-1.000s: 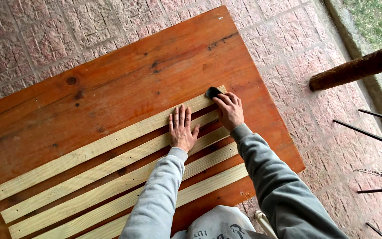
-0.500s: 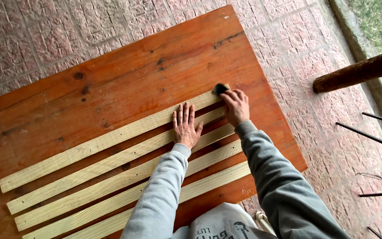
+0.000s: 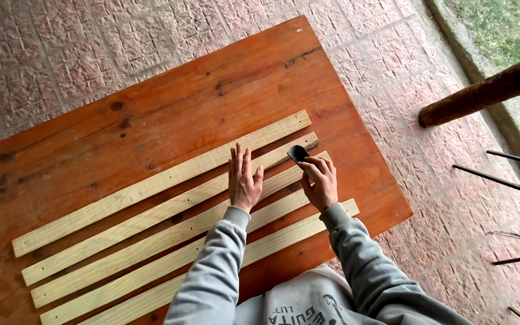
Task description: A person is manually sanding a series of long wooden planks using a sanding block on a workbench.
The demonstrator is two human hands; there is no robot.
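left hand [image 3: 245, 180]: flat, fingers spread, we're pinning a pine slat [image 3: 170, 210]
right hand [image 3: 320, 180]: gripping a dark sanding block [image 3: 298, 154]
slat feel: light, stiff (probably splintery), hold mid-length

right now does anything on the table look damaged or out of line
Nothing stands out. Five pale wooden slats lie side by side on the reddish wooden tabletop. The left hand lies flat on them; the right hand holds a small black block.

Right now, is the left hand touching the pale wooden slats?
Touching. The head view shows the left hand pressed flat, fingers spread, on the pale wooden slats, with no gap under the palm. The right hand holds a small black block.
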